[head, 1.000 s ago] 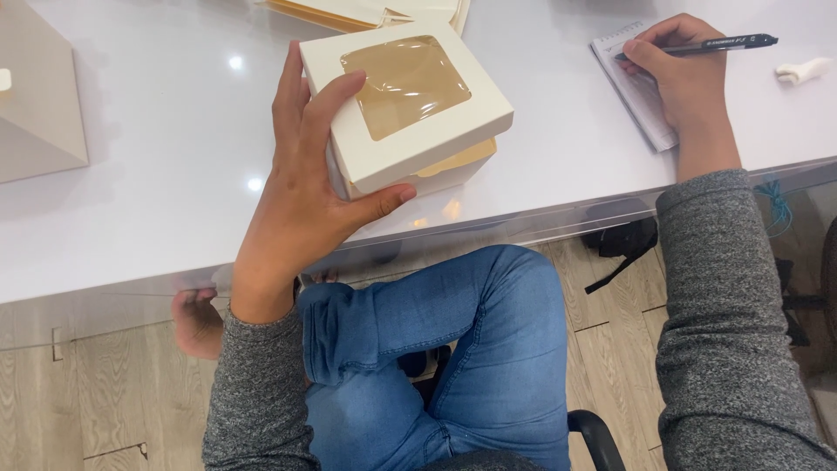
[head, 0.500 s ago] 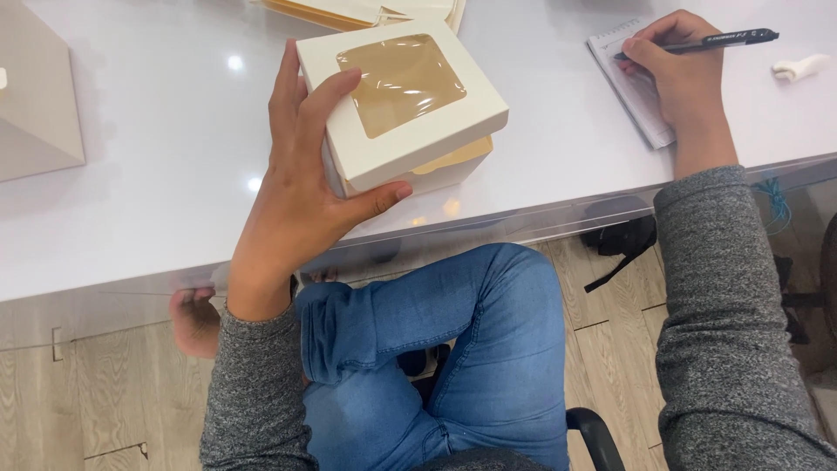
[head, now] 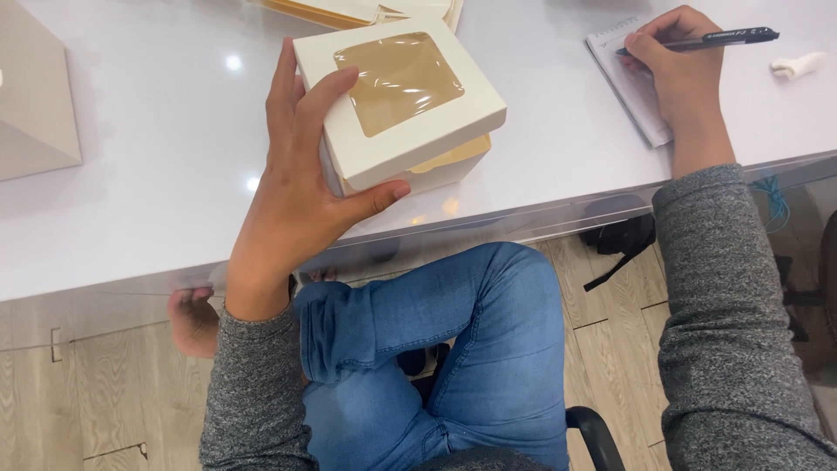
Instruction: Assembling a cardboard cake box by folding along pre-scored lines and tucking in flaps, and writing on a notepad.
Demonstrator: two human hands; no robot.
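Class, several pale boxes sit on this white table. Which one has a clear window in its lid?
The box gripped by the left hand; the plain box at the left edge shows no window.

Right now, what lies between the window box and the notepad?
Only bare white table lies between the window box and the notepad, in the head view.

Upper centre: square cream box (head: 397, 105) with clear window lid. Top edge: flat cream cartons (head: 349, 10). Upper left: beige box (head: 35, 96).

Closed white window-lidded box (head: 410, 113), black pen (head: 706, 39)
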